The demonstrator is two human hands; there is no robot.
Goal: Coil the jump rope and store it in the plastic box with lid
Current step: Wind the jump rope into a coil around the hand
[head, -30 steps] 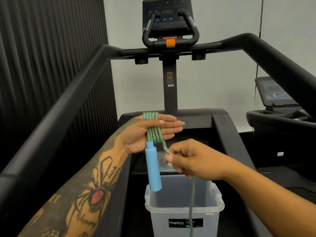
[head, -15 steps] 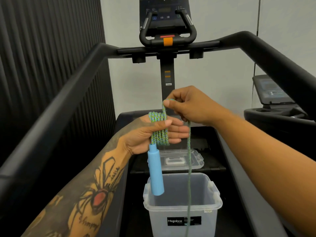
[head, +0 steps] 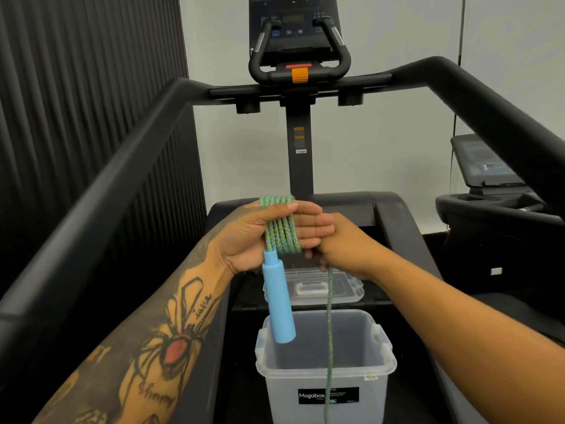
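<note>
Several turns of the green-blue jump rope (head: 280,232) wrap around my left hand (head: 260,237), whose thumb presses on the coil. One light blue handle (head: 278,301) hangs down from that hand. My right hand (head: 342,246) is just behind and below the left fingers, pinching the free strand, which drops straight down (head: 329,332) past the front of the clear plastic box (head: 385,359). The box stands open on the treadmill belt below my hands. Its clear lid (head: 348,289) lies flat just beyond it.
Black treadmill handrails (head: 128,166) run along both sides and the console (head: 295,29) stands ahead. A second machine (head: 495,209) is at the right. A dark ribbed wall (head: 76,71) fills the left.
My right hand has carried the free strand from above the left hand down behind its fingers, laying another turn on the coil. The left hand stayed in place.
</note>
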